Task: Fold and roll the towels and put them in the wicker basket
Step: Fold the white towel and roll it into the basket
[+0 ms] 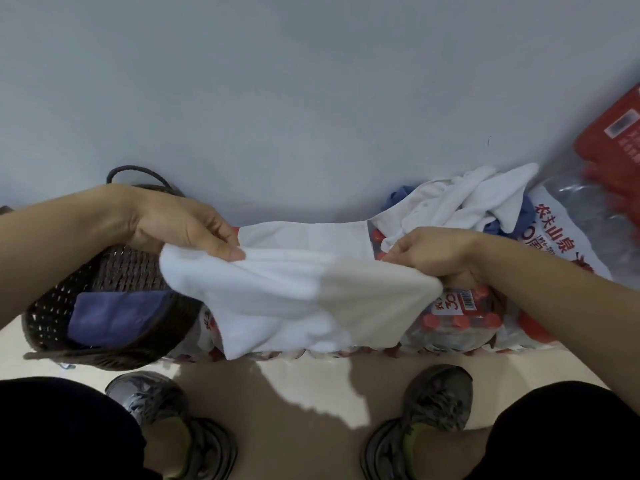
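Holding blue towel [114, 315], wicker basket [55, 317] (tilted)

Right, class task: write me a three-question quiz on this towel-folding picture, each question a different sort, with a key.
1. True or false: the wicker basket already holds a blue towel.
2. Multiple choice: the white towel is held by A) the left hand only, B) the right hand only, C) both hands.
3. Fill in: the pile of unfolded towels lies to the person's ____.

Key: 1 true. 2 C. 3 right.
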`<state>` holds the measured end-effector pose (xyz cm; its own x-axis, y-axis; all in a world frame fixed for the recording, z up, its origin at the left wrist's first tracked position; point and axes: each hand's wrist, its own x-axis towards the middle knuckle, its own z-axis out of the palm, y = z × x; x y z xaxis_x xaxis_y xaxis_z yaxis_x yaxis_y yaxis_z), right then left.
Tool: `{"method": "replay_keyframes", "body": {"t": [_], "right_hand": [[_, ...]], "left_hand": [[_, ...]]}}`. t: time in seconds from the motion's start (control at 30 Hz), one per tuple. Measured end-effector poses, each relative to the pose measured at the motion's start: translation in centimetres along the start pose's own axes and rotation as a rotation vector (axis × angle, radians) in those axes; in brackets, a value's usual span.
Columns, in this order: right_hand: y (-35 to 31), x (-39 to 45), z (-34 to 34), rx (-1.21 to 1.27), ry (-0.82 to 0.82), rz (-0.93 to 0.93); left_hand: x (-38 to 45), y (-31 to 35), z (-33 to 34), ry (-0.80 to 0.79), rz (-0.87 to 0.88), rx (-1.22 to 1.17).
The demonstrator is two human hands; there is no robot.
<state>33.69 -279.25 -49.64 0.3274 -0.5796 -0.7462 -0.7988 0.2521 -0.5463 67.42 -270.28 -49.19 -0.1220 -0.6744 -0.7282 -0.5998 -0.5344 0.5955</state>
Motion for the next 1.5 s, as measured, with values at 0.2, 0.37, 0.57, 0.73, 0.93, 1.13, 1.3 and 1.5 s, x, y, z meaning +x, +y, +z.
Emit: {"method": "replay_keyframes", "body": {"t": [0.2, 0.37, 0.57, 0.73, 0.93, 1.13, 1.3, 1.5], "right_hand": [[-0.4, 2.2, -0.9, 0.032, 0.134, 0.003], [-1.1, 4.6, -0.9, 0.092, 0.189, 0.004], [-2.0, 8.5, -0.8, -0.004, 0.307, -0.119], [-3.1, 11.6, -0.5, -0.254, 0.329, -0.024], [-1.9, 16.2, 0.4, -0.889, 0.376, -0.036], [-0.3, 18.5, 0.9, -0.227, 0.489, 0.069], [1.0, 20.1, 0.6, -0.493, 0.528, -0.032], [1.0, 19.6, 0.1, -0.300, 0.514, -0.094]], "left_hand": [[2.1, -1.4, -1.9, 0.018, -0.126, -0.189], [4.3, -0.9, -1.8, 0.331, -0.101, 0.270], [7.4, -1.8, -1.8, 0.284, -0.024, 0.434], [10.0, -2.3, -2.8, 0.242, -0.076, 0.345], [13.5, -2.4, -4.0, 0.258, -0.100, 0.641], [16.9, -2.6, -5.0, 0.268, -0.047, 0.685], [18.5, -3.9, -4.9, 0.224, -0.043, 0.751], [18.2, -4.9, -4.7, 0.344, 0.082, 0.723]]}}
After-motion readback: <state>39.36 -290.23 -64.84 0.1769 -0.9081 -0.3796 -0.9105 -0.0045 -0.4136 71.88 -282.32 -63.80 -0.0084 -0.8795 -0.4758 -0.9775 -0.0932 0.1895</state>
